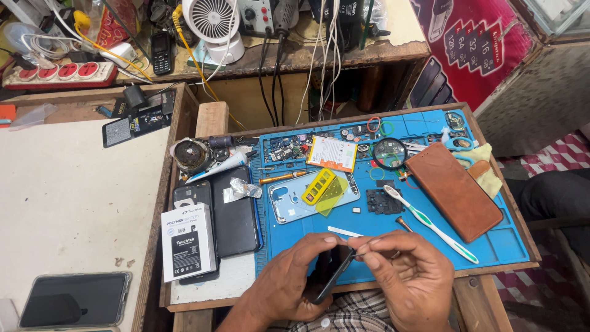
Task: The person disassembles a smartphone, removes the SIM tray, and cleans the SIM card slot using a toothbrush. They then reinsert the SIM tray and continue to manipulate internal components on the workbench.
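Observation:
My left hand [289, 283] grips a dark phone [332, 276] on edge at the near rim of the blue work mat [504, 243]. My right hand [409, 280] pinches a thin metal tool [357, 254] against the phone's top edge. Just beyond my fingers lies a small white strip [344, 232]. Farther out on the mat rest a light blue phone back cover [295, 200] with a yellow tray [319, 187] on it, a white and green toothbrush [430, 224] and a black chip board [384, 201].
A brown wallet case [455, 190], a magnifier [389, 153], a battery [332, 152] and scissors [458, 144] lie at the mat's far side. Black phones [233, 212] and a white box [187, 241] sit left. A fan [212, 21], power strip [58, 74] and cables crowd the back shelf.

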